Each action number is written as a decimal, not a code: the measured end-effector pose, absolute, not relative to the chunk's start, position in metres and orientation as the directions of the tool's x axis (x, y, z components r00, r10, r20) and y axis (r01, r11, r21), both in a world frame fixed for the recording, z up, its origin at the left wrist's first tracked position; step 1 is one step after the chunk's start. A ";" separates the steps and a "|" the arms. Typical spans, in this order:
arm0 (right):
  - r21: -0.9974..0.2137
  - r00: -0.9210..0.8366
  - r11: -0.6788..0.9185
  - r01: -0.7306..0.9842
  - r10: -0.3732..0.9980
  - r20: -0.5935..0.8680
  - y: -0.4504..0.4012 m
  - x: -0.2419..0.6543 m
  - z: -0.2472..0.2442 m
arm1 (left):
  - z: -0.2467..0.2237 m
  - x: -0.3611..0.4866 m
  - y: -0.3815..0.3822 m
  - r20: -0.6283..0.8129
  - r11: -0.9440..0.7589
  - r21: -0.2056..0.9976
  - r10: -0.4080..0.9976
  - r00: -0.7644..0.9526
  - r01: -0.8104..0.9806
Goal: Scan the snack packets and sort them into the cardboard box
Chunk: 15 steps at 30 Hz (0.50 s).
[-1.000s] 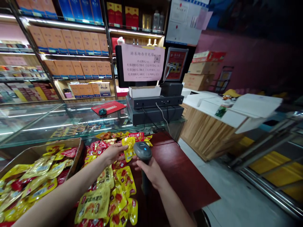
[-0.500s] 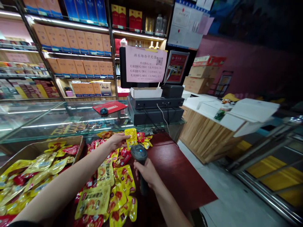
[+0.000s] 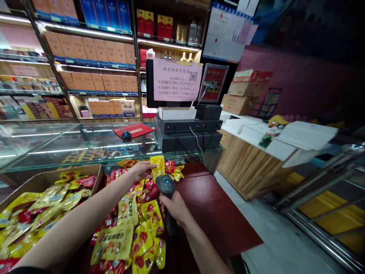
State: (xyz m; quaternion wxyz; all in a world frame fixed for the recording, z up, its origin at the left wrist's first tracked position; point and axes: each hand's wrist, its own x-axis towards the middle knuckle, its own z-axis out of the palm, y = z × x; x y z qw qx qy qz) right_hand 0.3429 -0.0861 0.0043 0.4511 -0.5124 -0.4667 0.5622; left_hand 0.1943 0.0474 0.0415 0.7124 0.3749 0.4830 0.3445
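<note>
Between the thumb and fingers of my left hand [image 3: 142, 170] is a small yellow snack packet [image 3: 158, 166], held up above the pile. My right hand [image 3: 176, 208] wraps round the handle of a black barcode scanner [image 3: 165, 185], whose head is just below and right of the packet. Whether the two touch I cannot tell. Under and beside my left forearm lie many yellow and red snack packets [image 3: 151, 217] on the dark red tabletop [image 3: 211, 209]. A larger pale-gold packet [image 3: 112, 243] lies at the near side.
At left stands a cardboard box [image 3: 98, 173] full of similar packets. Behind are a glass counter [image 3: 85, 142], a mouse [image 3: 126, 134] on a red mat and a monitor [image 3: 149, 87] bearing a pink notice. A wooden cabinet [image 3: 242, 163] and metal railing [image 3: 322, 228] stand at right.
The scanner and my right hand have shifted slightly left, closer under the yellow packet. My left hand keeps its hold, and the whole view has moved a little.
</note>
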 end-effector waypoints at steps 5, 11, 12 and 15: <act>-0.981 -0.051 -0.191 -0.018 0.981 -0.190 -0.067 0.338 0.016 | 0.045 0.193 0.055 -0.414 0.456 0.881 0.872 0.260 -0.128; -0.980 -0.043 -0.192 0.056 0.980 -0.194 -0.052 0.328 0.011 | 0.052 0.184 0.070 -0.383 0.416 0.897 0.900 0.209 -0.146; -0.980 -0.043 -0.188 0.065 0.981 -0.191 -0.051 0.327 0.009 | 0.052 0.183 0.071 -0.383 0.415 0.898 0.901 0.205 -0.144; -0.977 -0.051 -0.195 0.084 0.978 -0.200 -0.050 0.325 0.006 | 0.051 0.181 0.072 -0.380 0.407 0.905 0.905 0.189 -0.127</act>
